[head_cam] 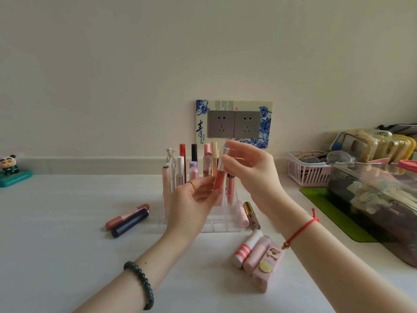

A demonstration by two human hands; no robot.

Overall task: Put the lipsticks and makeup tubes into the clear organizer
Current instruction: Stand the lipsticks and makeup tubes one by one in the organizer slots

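A coral lip gloss tube (219, 180) is held upright in the air by both hands, just in front of the tubes standing in the clear organizer (222, 225). Its lower body is pinched between the thumb and fingers of the left hand (195, 201), and its silver cap (223, 160) is grasped by the fingertips of the right hand (250, 175). The tube is not in any compartment.

The organizer is set on the white table (67, 245) near the wall, and its back rows are filled with upright lipsticks and tubes. To its left, a pink lipstick (126, 216) and a navy lipstick (130, 224) are laid side by side, touching. Against its right edge, a pale pink tube (244, 217) and a gold-capped tube (252, 215) are laid flat. Nearer the person, a striped tube (247, 248), a pink tube (257, 255) and a pink cartoon case (267, 271) are laid together.

A green bead bracelet (141, 283) is worn on the left wrist and a red string (302, 229) on the right. A pink basket (306, 173) and a clear box (383, 199) are seen at the right, and a panda figure (10, 166) at the far left.
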